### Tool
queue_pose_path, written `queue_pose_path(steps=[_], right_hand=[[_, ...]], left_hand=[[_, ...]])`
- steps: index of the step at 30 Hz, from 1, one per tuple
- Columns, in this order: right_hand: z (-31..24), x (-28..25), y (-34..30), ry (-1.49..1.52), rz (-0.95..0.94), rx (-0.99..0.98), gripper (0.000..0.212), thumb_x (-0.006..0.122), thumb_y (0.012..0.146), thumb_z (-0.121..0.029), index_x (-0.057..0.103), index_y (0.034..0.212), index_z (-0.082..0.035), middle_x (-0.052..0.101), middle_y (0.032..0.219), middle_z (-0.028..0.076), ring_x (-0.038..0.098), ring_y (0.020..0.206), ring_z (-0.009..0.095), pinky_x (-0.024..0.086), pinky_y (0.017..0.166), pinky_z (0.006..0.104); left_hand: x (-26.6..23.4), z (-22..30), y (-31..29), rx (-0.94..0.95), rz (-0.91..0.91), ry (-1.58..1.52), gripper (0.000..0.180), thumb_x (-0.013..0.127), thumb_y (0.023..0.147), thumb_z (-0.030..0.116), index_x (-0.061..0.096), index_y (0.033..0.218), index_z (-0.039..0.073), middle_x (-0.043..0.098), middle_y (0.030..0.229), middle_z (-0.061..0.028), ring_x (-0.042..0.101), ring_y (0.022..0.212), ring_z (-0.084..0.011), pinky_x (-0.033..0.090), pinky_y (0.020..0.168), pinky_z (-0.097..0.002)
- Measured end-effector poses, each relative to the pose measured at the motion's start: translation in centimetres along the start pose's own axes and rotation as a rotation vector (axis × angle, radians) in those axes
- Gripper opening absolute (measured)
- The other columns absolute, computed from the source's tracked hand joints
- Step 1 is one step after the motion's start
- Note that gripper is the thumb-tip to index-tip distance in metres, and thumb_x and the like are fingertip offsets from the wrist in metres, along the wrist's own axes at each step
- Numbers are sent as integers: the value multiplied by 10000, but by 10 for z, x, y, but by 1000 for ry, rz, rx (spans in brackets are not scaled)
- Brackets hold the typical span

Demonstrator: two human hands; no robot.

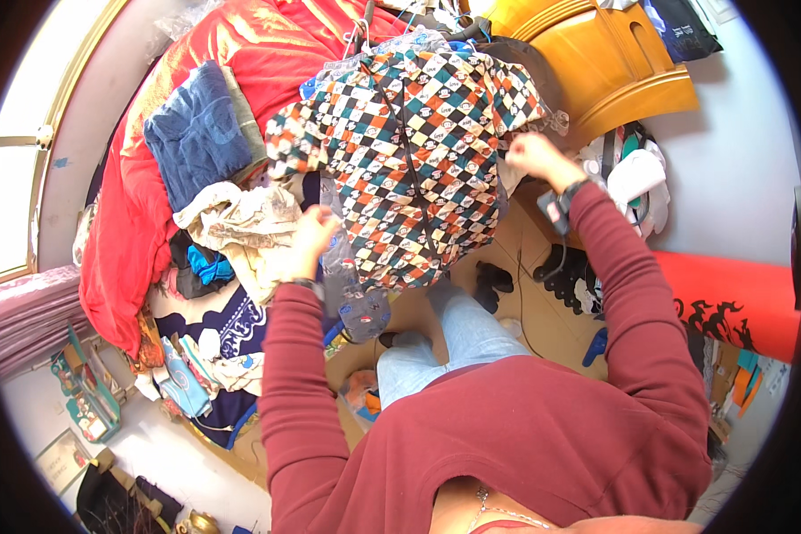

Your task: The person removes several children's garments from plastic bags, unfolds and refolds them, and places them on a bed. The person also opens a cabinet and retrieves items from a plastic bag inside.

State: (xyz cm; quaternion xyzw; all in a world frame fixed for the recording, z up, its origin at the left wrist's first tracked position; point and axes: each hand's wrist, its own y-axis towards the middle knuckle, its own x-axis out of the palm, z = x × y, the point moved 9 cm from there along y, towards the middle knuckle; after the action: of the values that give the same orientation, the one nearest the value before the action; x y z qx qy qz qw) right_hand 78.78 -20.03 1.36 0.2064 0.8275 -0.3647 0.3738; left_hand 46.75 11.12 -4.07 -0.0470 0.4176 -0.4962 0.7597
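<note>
A short-sleeved shirt (418, 160) with a multicoloured checkered print and a dark front line hangs or lies spread before me, its collar toward the far side. My left hand (314, 236) is beside the shirt's left edge, below the left sleeve, its fingers curled in. On the right, my right hand (540, 158) is just below the right sleeve, fingers also bent closed. Whether either hand grips cloth is hidden. A dark hanger hook (358, 37) shows above the collar. Grey-blue patterned cloth (365, 316) peeks out under the shirt's lower left.
Red bedding (231, 44) covers the bed at the far left, bearing folded blue jeans (200, 133) and a crumpled beige garment (240, 214). A wooden headboard (587, 53) rises at the far right. Dark shoes (491, 285) and a cable lie on the floor. A red panel (730, 303) stands at right.
</note>
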Motion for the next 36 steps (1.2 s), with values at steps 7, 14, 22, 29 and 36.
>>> queue_pose_path(steps=[7,14,22,29,36], right_hand=[[40,121,-15,846,84,191,431,667,699,-109,498,1057,60,587,951,103,556,850,172,440,782,275],[65,157,-46,828,-150,347,315,675,727,-191,552,943,3,580,850,35,514,775,111,405,706,232],[61,164,-87,1234,147,541,143,553,771,-169,557,857,-55,545,762,20,510,650,113,435,595,257],[32,198,-139,1102,-330,502,273,601,800,-207,543,1040,-90,606,855,29,583,677,147,500,561,332],[40,170,-157,1188,-193,518,218,575,825,-150,550,1025,-68,620,782,13,517,480,55,401,396,185]], left_hand=[[93,-44,-35,-277,221,-162,600,691,674,227,435,1157,-20,575,1035,-182,578,932,-292,451,815,-355],[139,-55,-78,-514,-375,-969,285,620,772,99,520,1037,66,598,919,-26,571,715,-122,462,618,-258],[128,-73,-97,-480,-115,-1286,294,537,859,160,476,1104,10,599,962,-101,616,781,-178,518,665,-325],[120,-80,-123,-611,-279,-971,245,576,833,263,531,1022,113,599,832,3,579,669,-105,455,493,-267],[96,-95,-119,-458,-89,-870,184,565,837,250,543,955,111,569,663,15,462,400,-64,285,306,-191]])
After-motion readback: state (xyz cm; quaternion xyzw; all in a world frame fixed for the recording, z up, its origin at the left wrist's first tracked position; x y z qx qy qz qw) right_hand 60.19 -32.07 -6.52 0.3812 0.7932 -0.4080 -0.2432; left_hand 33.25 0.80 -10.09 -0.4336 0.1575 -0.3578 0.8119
